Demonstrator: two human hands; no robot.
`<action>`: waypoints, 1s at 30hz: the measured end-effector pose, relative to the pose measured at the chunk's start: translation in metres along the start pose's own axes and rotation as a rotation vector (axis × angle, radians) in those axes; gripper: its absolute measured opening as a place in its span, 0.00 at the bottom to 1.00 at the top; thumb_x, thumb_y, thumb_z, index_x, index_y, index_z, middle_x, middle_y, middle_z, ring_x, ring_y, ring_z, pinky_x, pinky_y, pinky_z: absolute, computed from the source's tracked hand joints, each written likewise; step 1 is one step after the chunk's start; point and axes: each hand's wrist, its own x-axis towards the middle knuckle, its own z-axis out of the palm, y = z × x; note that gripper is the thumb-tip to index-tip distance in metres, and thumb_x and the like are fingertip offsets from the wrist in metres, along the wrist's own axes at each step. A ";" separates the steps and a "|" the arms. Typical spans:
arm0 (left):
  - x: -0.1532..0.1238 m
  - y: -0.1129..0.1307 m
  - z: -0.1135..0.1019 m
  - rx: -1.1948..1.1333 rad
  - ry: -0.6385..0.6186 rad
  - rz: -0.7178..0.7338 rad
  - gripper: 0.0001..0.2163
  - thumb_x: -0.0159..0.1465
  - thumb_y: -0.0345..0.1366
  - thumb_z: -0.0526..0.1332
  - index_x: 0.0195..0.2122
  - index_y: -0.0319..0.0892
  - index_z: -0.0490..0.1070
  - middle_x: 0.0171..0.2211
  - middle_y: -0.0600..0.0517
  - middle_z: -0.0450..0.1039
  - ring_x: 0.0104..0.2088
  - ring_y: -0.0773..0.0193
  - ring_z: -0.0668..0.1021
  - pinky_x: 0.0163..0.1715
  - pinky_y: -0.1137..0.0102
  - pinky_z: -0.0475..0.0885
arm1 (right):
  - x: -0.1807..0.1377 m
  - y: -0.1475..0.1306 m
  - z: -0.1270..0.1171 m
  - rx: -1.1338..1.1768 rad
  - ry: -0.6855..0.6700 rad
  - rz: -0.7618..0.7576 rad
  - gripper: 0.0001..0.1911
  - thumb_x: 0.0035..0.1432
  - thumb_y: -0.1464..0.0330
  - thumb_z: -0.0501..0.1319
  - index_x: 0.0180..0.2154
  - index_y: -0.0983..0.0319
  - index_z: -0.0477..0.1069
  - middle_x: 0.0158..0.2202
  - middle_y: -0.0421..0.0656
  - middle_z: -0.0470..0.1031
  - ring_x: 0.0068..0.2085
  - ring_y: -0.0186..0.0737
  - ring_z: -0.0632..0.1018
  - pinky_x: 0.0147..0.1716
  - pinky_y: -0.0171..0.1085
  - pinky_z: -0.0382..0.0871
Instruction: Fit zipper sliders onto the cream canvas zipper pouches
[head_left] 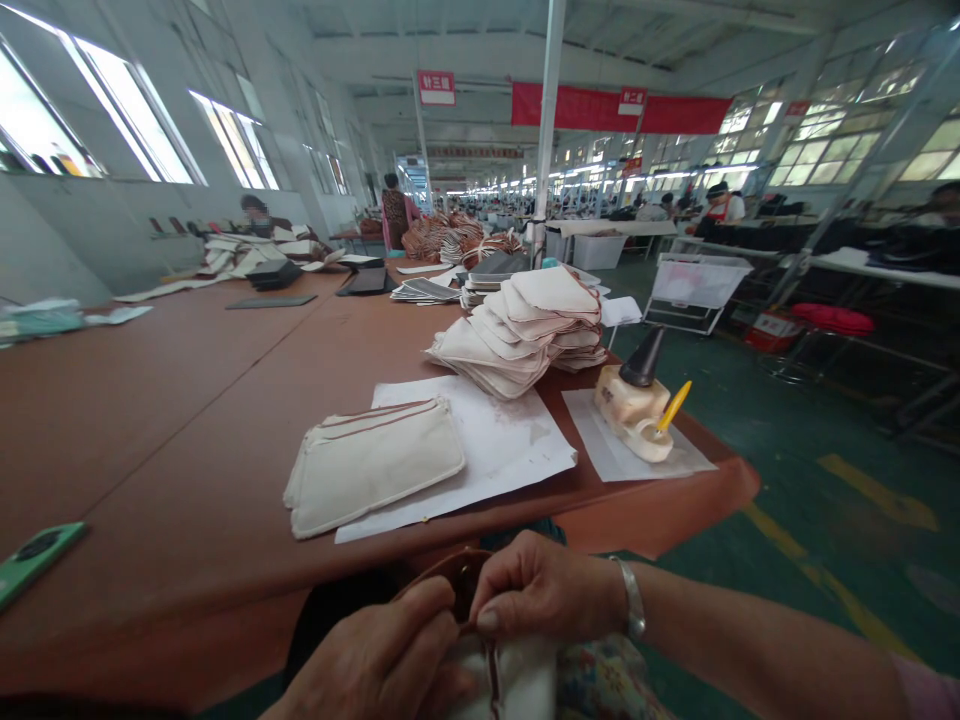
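Note:
Low in front of me, below the table's edge, both hands grip a white fabric and brown leather piece [525, 675]. A dark brown seam runs down its white part, and its brown edge curves up behind my fingers. My left hand [382, 650] is closed on the left of this edge. My right hand [551, 590], with a silver bangle on the wrist, pinches it on the right, close to the left fingers. The fingers cover much of the piece. Nearest on the table is a small stack of white pieces with brown edging [382, 465], partly on white paper [517, 450].
A taller pile of white pieces [525, 330] stands behind the paper. To the right, a cream container with a black cone [641, 360] and a yellow-handled tool [675, 405] sits on a sheet. A green phone [37, 560] lies left on the brown table [187, 440]. Other people work farther back.

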 end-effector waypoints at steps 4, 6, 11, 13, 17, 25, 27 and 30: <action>0.002 -0.006 0.002 -0.494 -0.173 -0.332 0.16 0.72 0.46 0.47 0.39 0.42 0.69 0.35 0.50 0.71 0.31 0.65 0.75 0.31 0.76 0.71 | 0.001 -0.025 0.001 -0.128 -0.021 -0.166 0.11 0.55 0.65 0.65 0.34 0.69 0.78 0.31 0.42 0.74 0.33 0.33 0.71 0.34 0.29 0.65; 0.004 -0.008 0.006 -0.746 -0.313 -0.560 0.19 0.72 0.47 0.47 0.30 0.41 0.66 0.27 0.54 0.64 0.27 0.67 0.69 0.27 0.77 0.66 | 0.001 -0.034 0.003 -0.146 -0.035 -0.212 0.10 0.55 0.67 0.64 0.32 0.69 0.77 0.32 0.42 0.74 0.33 0.33 0.72 0.35 0.29 0.66; -0.001 -0.015 0.021 -1.227 -0.531 -0.911 0.23 0.64 0.57 0.57 0.24 0.41 0.59 0.21 0.59 0.50 0.21 0.72 0.51 0.18 0.73 0.45 | 0.000 -0.039 0.001 -0.177 -0.085 -0.214 0.09 0.55 0.67 0.63 0.32 0.69 0.76 0.32 0.44 0.75 0.34 0.35 0.74 0.36 0.29 0.67; -0.003 -0.015 0.022 -1.312 -0.548 -0.929 0.23 0.62 0.56 0.60 0.24 0.41 0.60 0.20 0.60 0.50 0.21 0.72 0.51 0.18 0.73 0.44 | 0.001 -0.038 0.000 -0.208 -0.105 -0.212 0.10 0.56 0.66 0.63 0.32 0.69 0.75 0.32 0.44 0.75 0.34 0.35 0.75 0.35 0.30 0.67; 0.000 -0.007 0.016 -1.276 -0.523 -0.881 0.21 0.61 0.55 0.61 0.26 0.40 0.62 0.22 0.59 0.53 0.22 0.71 0.53 0.20 0.74 0.48 | 0.005 -0.035 0.001 -0.248 -0.106 -0.265 0.13 0.58 0.63 0.62 0.31 0.69 0.75 0.30 0.44 0.74 0.32 0.34 0.73 0.33 0.30 0.67; -0.001 -0.014 0.000 -1.331 -0.510 -0.894 0.19 0.60 0.52 0.64 0.30 0.40 0.64 0.24 0.58 0.56 0.24 0.71 0.56 0.22 0.75 0.50 | 0.005 -0.033 -0.011 0.006 -0.157 -0.147 0.19 0.61 0.58 0.62 0.38 0.70 0.76 0.35 0.45 0.74 0.35 0.35 0.72 0.37 0.31 0.66; 0.000 -0.020 -0.005 -1.431 -0.537 -0.916 0.21 0.55 0.53 0.68 0.31 0.40 0.64 0.24 0.58 0.57 0.24 0.71 0.56 0.22 0.75 0.50 | 0.004 -0.037 -0.014 0.054 -0.177 -0.104 0.20 0.64 0.57 0.59 0.40 0.70 0.75 0.35 0.45 0.73 0.33 0.32 0.71 0.34 0.29 0.64; 0.004 -0.022 -0.008 -1.408 -0.574 -0.923 0.23 0.59 0.57 0.62 0.33 0.39 0.66 0.24 0.57 0.57 0.23 0.71 0.56 0.22 0.76 0.51 | 0.009 -0.040 -0.012 0.018 -0.170 -0.189 0.16 0.60 0.60 0.64 0.35 0.69 0.73 0.35 0.44 0.73 0.34 0.32 0.72 0.35 0.30 0.65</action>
